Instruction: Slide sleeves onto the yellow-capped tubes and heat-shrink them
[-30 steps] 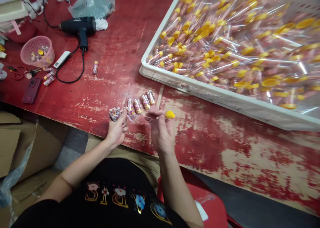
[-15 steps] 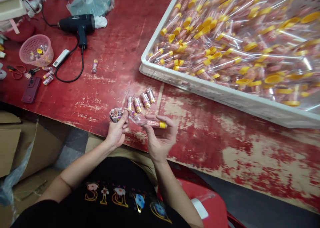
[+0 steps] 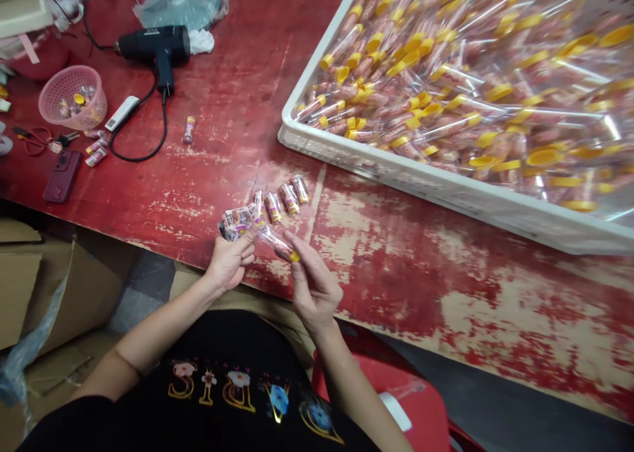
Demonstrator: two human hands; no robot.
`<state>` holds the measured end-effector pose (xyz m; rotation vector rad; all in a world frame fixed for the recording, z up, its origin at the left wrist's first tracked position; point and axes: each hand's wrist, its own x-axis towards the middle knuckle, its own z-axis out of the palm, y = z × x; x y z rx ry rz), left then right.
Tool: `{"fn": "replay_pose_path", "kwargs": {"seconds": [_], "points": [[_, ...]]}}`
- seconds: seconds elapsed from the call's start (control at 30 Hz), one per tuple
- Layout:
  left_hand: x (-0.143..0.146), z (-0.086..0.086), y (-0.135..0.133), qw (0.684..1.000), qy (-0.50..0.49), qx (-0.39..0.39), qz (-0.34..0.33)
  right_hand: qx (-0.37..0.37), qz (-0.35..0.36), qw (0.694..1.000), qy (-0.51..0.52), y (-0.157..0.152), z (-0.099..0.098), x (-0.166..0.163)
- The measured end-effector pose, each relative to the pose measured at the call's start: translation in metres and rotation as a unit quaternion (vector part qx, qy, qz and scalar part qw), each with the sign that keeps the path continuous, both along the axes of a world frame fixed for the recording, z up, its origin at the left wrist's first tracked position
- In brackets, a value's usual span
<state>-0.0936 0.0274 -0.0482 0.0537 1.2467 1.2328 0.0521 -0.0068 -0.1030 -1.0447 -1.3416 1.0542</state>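
Note:
My left hand (image 3: pixel 228 262) pinches a small stack of printed label sleeves (image 3: pixel 236 221) between thumb and fingers, above the near edge of the table. In my right hand (image 3: pixel 317 285) is a clear tube with a yellow cap (image 3: pixel 275 242), gripped at the capped end and tilted. Its clear end meets the sleeves at my left fingertips; whether it has entered one I cannot tell. Just beyond my hands stands a short row of small labelled tubes (image 3: pixel 273 206) with yellow ends. Part of the sleeve stack is hidden by my left thumb.
A large white crate (image 3: pixel 396 178) full of yellow-capped tubes takes up the right of the red table (image 3: pixel 238 108). At left are a black heat gun (image 3: pixel 153 43) with its cord, a pink basket (image 3: pixel 49 102), a phone (image 3: pixel 63 176), scissors (image 3: pixel 34 141) and loose labelled tubes (image 3: pixel 96 156).
My right hand has turned the tube from nearly level to tilted, and its fingers have closed around the capped end. The sleeves in my left hand are fanned out more.

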Motion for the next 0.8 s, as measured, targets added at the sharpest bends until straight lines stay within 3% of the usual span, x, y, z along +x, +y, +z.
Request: {"fn": "replay_pose_path", "kwargs": {"seconds": [0.3, 0.53, 0.8], "points": [[0.006, -0.001, -0.007, 0.999, 0.009, 0.017, -0.028, 0.001, 0.025, 1.0, 0.013, 0.011, 0.011, -0.003], [0.016, 0.003, -0.014, 0.999, 0.041, 0.002, -0.028, -0.025, -0.106, 0.993, 0.039, 0.012, 0.007, -0.01], [0.023, 0.001, -0.015, 0.998, 0.062, 0.011, -0.027, -0.014, -0.129, 0.991, 0.035, 0.012, 0.017, -0.013]]}}
